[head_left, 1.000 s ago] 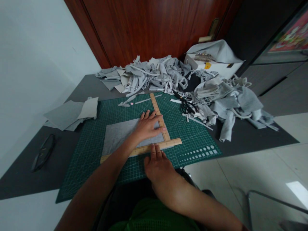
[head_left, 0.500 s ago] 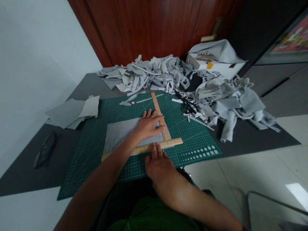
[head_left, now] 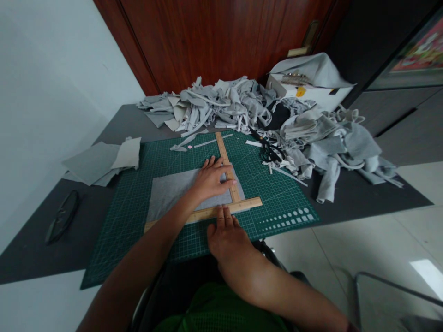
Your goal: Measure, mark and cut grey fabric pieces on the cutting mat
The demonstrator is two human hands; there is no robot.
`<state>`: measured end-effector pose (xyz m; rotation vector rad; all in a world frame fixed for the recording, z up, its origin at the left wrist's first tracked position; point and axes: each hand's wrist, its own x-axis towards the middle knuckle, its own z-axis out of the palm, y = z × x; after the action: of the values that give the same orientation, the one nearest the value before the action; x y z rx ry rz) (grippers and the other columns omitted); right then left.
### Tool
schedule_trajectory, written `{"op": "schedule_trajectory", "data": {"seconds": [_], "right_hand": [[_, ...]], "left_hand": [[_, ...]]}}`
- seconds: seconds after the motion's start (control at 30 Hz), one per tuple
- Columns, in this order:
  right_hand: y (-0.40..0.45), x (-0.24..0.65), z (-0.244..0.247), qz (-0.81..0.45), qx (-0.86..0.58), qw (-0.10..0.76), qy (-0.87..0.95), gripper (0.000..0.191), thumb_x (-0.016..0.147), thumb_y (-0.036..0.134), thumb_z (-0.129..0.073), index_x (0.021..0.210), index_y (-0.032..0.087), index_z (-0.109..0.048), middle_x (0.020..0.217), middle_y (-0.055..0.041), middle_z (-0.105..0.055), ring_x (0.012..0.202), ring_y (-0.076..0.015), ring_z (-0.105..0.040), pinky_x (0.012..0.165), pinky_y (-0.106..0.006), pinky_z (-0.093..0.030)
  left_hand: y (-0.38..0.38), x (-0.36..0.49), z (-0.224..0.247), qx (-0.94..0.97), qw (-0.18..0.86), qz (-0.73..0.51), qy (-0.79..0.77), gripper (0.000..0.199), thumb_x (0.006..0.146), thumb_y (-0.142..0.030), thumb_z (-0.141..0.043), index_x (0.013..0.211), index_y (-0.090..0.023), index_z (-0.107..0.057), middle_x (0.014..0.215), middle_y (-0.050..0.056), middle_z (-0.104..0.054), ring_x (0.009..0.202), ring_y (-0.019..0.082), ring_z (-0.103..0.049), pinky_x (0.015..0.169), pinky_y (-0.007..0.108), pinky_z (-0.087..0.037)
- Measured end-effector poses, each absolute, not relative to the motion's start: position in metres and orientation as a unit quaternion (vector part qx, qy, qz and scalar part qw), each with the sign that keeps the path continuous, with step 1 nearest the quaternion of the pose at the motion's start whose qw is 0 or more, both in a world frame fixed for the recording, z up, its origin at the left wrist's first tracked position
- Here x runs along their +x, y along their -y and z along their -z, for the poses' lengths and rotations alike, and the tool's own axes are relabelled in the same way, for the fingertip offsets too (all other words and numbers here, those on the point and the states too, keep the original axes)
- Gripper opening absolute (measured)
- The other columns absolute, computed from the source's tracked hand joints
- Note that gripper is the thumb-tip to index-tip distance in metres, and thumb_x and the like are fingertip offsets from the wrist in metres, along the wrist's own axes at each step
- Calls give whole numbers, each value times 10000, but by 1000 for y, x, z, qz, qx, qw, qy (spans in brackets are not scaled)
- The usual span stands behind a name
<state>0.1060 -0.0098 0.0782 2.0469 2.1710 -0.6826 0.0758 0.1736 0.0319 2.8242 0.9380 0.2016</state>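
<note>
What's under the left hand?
Grey cloth shows around the left hand, and a ruler runs under its thumb and forefinger. What lies directly beneath the palm is hidden.

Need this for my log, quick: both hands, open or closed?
Left hand: open, fingers spread over the gray cloth and farther wooden ruler, grasping nothing.
Right hand: open, fingertips resting on the nearer wooden ruler, grasping nothing.

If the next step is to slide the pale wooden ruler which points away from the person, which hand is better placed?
Probably the left hand: its thumb and forefinger lie on this pale wooden ruler. The right hand has its fingertips on the crosswise wooden ruler.
</note>
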Motion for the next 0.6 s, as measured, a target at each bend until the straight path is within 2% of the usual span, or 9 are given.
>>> {"op": "schedule_trajectory", "data": {"seconds": [0.17, 0.23, 0.4, 0.6], "right_hand": [[10, 106, -79, 225, 665, 27, -712, 448, 960, 19, -573, 1404, -27, -614, 1606, -379, -294, 1529, -457, -284, 1177, -607, -436], [9, 105, -78, 241, 668, 20, -703, 421, 968, 18, -559, 1380, -24, -638, 1601, -378, -301, 1525, -456, -296, 1178, -619, -428], [6, 105, -77, 257, 686, 3, -680, 414, 1019, 17, -445, 1379, -13, -648, 1614, -350, -304, 1538, -422, -290, 1202, -609, -401], [3, 105, -80, 289, 686, 20, -668, 404, 1040, 50, -432, 1372, -5, -655, 1640, -331, -280, 1554, -413, -232, 1233, -589, -355]], "left_hand": [[-173, 72, -33, 949, 63, -71, -301, 589, 972, -551, -600, 1488, -269, -571, 1636, 66, -463, 1566, 356, -323, 1290, 529, -250], [-172, 71, -33, 950, 60, -64, -299, 610, 980, -558, -574, 1510, -256, -542, 1636, 69, -465, 1575, 358, -303, 1295, 524, -234], [-169, 70, -26, 953, 50, -25, -297, 791, 1024, -610, -430, 1639, -126, -317, 1720, 154, -295, 1610, 389, -179, 1303, 541, -180], [-165, 74, -25, 950, 19, -13, -311, 888, 1022, -662, -401, 1638, -36, -269, 1719, 218, -251, 1611, 389, -174, 1309, 505, -163]]}}
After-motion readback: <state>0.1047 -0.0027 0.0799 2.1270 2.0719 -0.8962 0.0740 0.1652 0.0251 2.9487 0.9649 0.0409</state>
